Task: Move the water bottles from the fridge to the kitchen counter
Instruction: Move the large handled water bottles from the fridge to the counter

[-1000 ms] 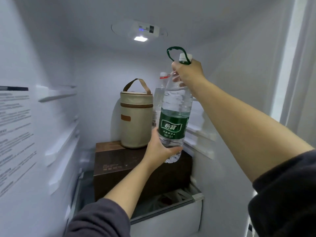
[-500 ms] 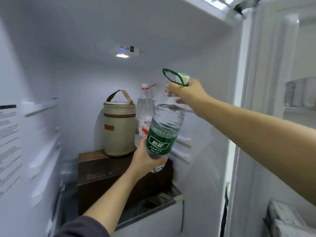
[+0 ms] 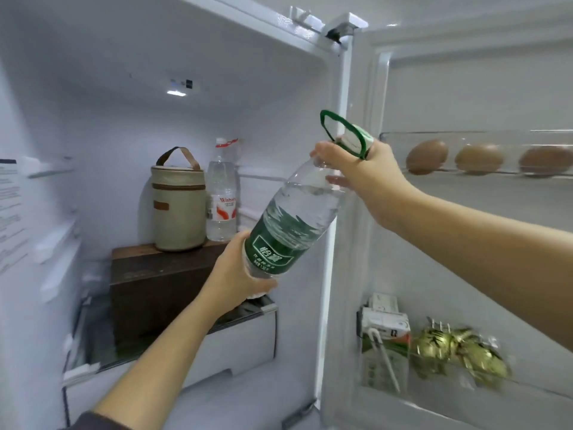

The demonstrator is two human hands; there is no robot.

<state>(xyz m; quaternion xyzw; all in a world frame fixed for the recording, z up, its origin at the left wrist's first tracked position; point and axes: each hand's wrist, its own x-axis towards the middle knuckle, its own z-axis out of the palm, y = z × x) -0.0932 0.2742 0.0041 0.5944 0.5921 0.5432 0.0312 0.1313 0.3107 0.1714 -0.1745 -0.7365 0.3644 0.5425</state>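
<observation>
Green-label bottle [image 3: 294, 225], frame ctr, tilted: R hand [image 3: 372, 178] grips neck, L hand [image 3: 232, 277] cups base. Withdraw level, both supporting.

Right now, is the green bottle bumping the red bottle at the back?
Apart. The head view shows bare fridge wall between the green-label bottle, held tilted by the left hand and right hand, and the red-label bottle standing on the brown box.

Two water bottles [image 3: 291, 231] [image 3: 220, 193], three eggs [image 3: 427, 156] [image 3: 479, 159] [image 3: 545, 161], one beige bag [image 3: 178, 209], one brown box [image 3: 155, 280]
</observation>
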